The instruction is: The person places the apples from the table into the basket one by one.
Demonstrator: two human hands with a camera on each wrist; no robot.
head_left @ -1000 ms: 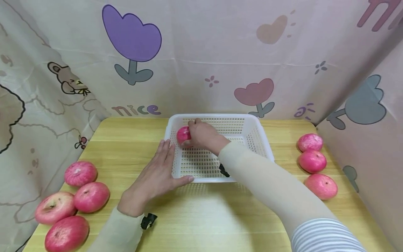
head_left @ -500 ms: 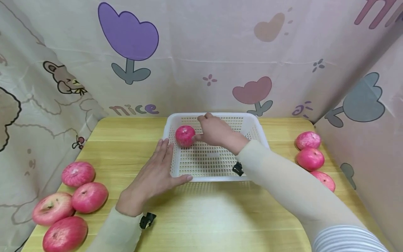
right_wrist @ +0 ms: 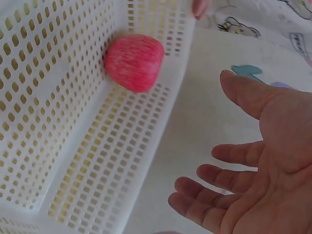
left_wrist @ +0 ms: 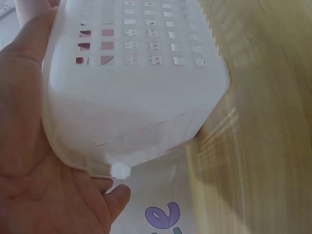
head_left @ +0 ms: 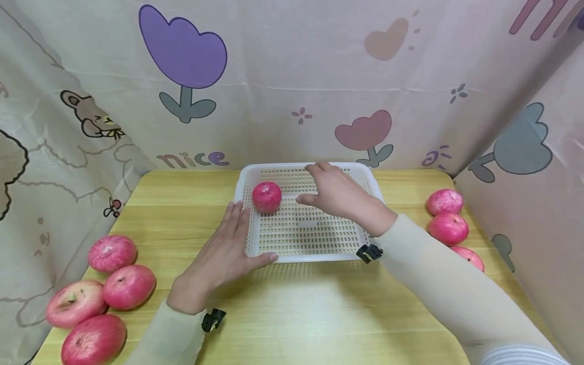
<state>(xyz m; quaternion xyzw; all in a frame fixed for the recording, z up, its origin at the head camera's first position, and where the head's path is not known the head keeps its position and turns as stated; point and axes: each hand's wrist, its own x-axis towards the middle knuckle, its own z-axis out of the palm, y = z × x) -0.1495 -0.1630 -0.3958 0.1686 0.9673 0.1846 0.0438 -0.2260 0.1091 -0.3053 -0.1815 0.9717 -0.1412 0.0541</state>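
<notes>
A white plastic basket (head_left: 310, 261) with slotted walls stands on the wooden table. Inside it, in the far left corner, sits one pink-red apple (head_left: 266, 197). My left hand (head_left: 223, 251) rests against the basket's front left corner, its fingers along the left rim and the thumb on the front rim. In the left wrist view the palm lies along the basket's rim, with the fingers fairly straight. My right hand (head_left: 342, 195) hovers above the basket, to the right of the apple and apart from it. Its fingers are spread and relaxed, holding nothing, as the right wrist view also shows.
Several apples (head_left: 130, 287) lie grouped at the table's left side. Three more apples (head_left: 449, 228) stand in a row near the right edge, the nearest partly covered by the right sleeve. A patterned curtain (head_left: 274, 76) hangs close behind the table (head_left: 292, 314).
My right hand has let go of the apple in the basket and moved away to the right, its fingers opening. The apple stays in the corner. The left hand has kept its place.
</notes>
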